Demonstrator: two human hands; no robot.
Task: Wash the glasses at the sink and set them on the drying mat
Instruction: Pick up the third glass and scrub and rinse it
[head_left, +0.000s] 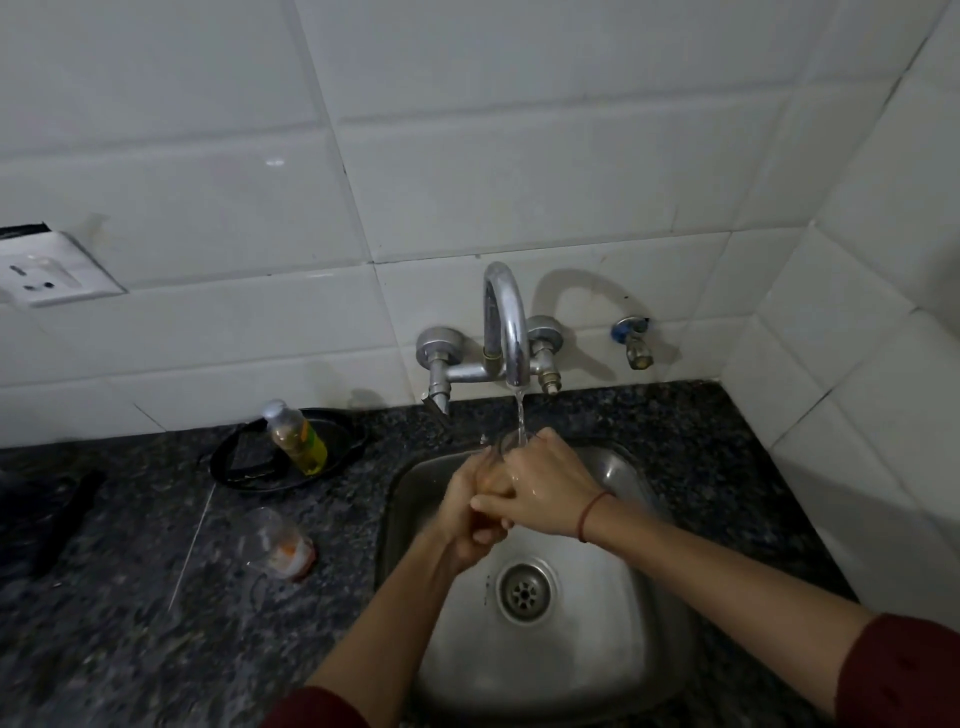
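Over the steel sink (613, 670), my left hand (470, 519) and my right hand (545, 493) are clasped around a clear glass (511, 442) held under the tap's (506, 322) running water. Only the glass's rim shows above my fingers; the rest is hidden. A second clear glass (278, 540) with an orange-red base lies tilted on the dark granite counter (130, 623), left of the sink. A dark cloth or mat (47, 519) lies at the far left edge of the counter.
A small bottle of yellow liquid (296, 436) stands in a black oval dish (280, 454) behind the lying glass. A second small tap (635, 343) juts from the tiled wall on the right. A wall socket (47, 270) sits at the left.
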